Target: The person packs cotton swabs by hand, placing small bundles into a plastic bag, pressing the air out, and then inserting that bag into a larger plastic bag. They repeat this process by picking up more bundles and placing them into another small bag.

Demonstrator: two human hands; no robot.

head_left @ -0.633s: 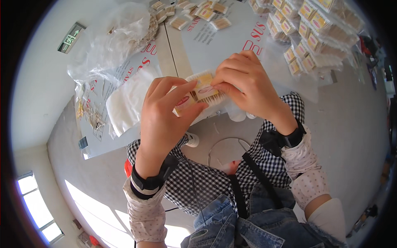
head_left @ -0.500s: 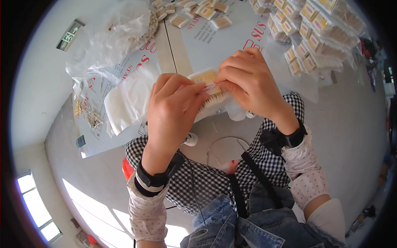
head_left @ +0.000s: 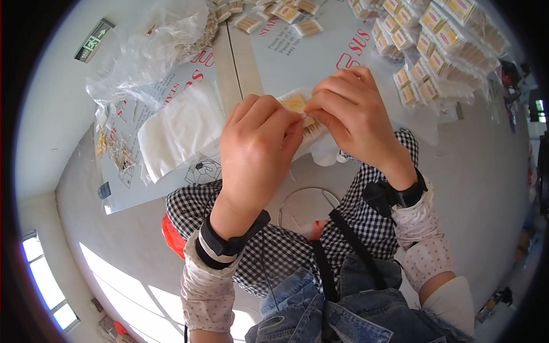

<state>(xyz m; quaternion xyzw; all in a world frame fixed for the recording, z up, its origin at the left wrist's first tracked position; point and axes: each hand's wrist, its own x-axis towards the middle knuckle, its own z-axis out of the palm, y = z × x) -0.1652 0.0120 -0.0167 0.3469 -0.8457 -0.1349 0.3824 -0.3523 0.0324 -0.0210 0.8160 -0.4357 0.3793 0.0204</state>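
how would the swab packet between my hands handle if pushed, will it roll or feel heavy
The swab packet probably won't roll, as it looks flat and similar packets lie flat on the table. It is likely light: its sticks are thin. It may flex a little, being many separate sticks.

A grey sheet-topped table spans the upper frame. On it, upper left, lies a crumpled clear plastic bag; below that, a flat white plastic stack. Loose rectangular wooden-stick swab packs lie top centre; yellow-labelled, clear-bagged swab bundles, upper right. At centre, a yellow-labelled white-tipped swab pack sits between left hand and right hand.
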